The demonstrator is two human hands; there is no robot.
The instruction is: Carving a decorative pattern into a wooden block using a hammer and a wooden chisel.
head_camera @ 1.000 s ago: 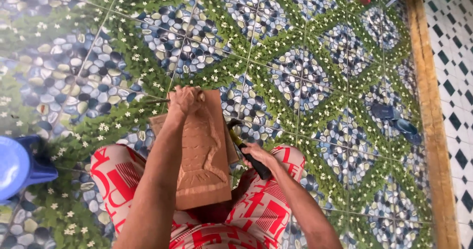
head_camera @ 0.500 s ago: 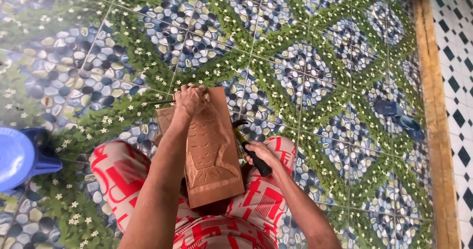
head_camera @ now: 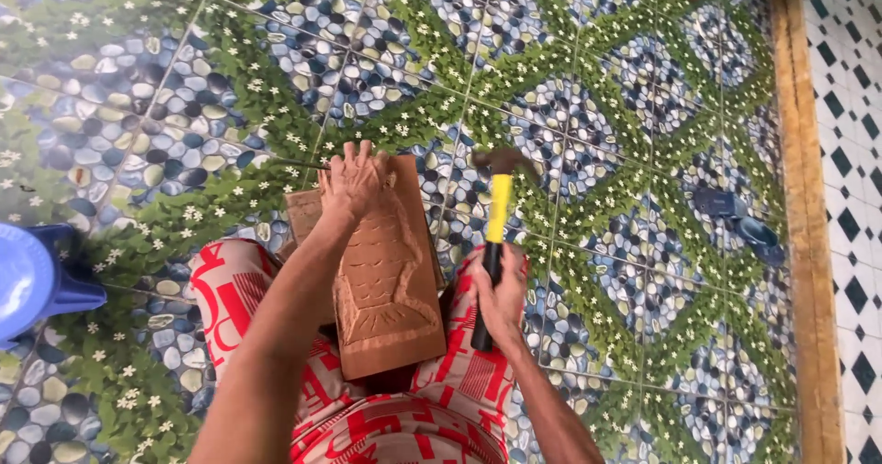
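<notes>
A brown wooden board [head_camera: 388,285] with a carved relief figure rests tilted across my lap, on red and white patterned trousers [head_camera: 234,285]. My left hand [head_camera: 351,184] grips the board's far top edge; whether it also pinches a thin tool there is hard to tell. My right hand [head_camera: 501,297] is closed on the black grip of a hammer [head_camera: 496,216] with a yellow shaft. The hammer's head is raised to the right of the board, apart from it.
The floor [head_camera: 597,133] is tiled with a pebble and green leaf pattern. A blue plastic stool [head_camera: 32,280] stands at the left edge. A wooden threshold strip [head_camera: 808,207] runs down the right, with black and white tiles beyond. Dark sandals [head_camera: 740,220] lie at the right.
My right hand has swung the hammer up and away from the board, so its yellow shaft and head now show. The left hand stays on the board's top edge.
</notes>
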